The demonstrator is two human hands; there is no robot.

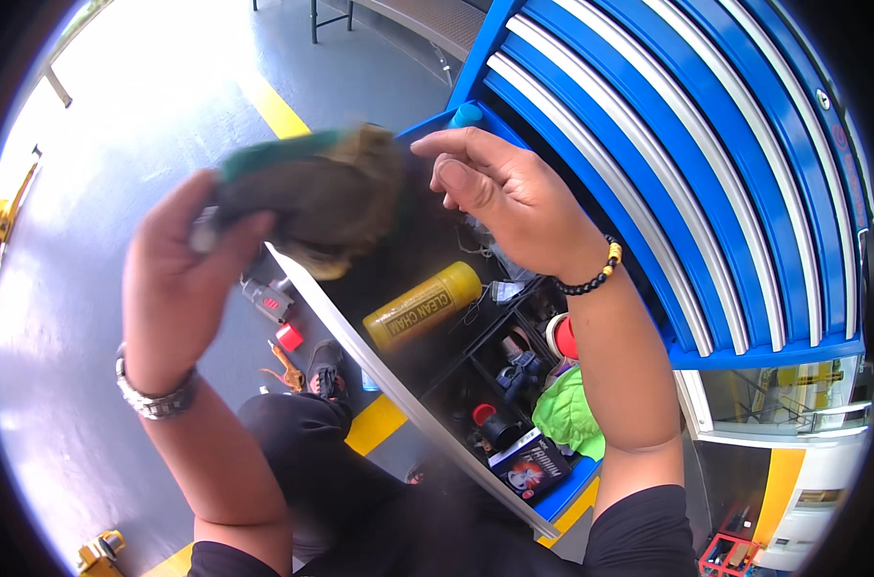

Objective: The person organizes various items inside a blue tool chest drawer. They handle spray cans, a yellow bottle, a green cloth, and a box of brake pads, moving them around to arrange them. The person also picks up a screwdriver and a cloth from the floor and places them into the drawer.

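My left hand, with a metal watch at the wrist, grips a blurred, dirty green and dark object, possibly a work glove or cloth. Something small and pale shows between the hand and this object. My right hand holds nothing, its fingers partly curled over the open drawer of a blue tool cabinet. In the drawer below the hands lies a yellow cylindrical container bearing writing. A blue cap shows at the drawer's far corner, behind my right hand.
The drawer also holds a bright green cloth, a black box and a black cylinder with a red top. An impact wrench, a red cap and an orange-handled tool lie on the floor near a shoe.
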